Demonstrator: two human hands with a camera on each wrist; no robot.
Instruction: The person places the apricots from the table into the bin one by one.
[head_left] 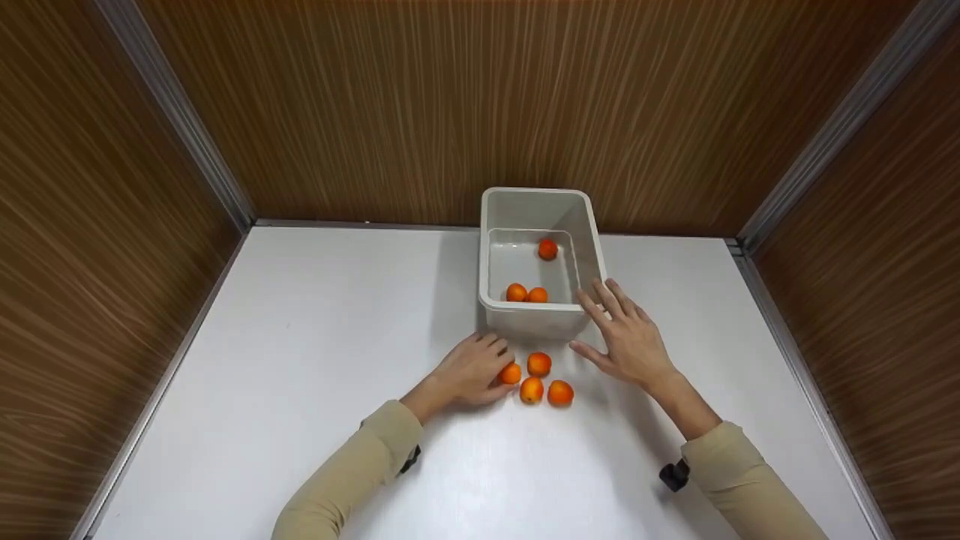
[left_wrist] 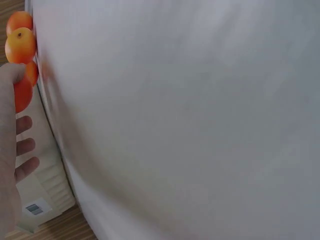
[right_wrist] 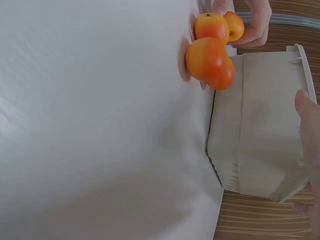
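1. On the white tabletop (head_left: 300,360), our left hand (head_left: 469,373) curls its fingers (head_left: 491,346) around one orange fruit (head_left: 511,373), beside three others (head_left: 547,381).
2. Our right hand (head_left: 628,339) rests with fingers (head_left: 609,298) spread, touching the plastic bin (head_left: 592,225), which holds three more fruits (head_left: 527,294).

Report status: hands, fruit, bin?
Left hand grips one orange fruit. Right hand open at bin rim. Three fruits loose on table, nothing blocking.

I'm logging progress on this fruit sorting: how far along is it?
Three oranges already lie in the white bin. The left hand grips a fourth orange on the table; the right hand rests open beside the bin. Three more remain on the table.
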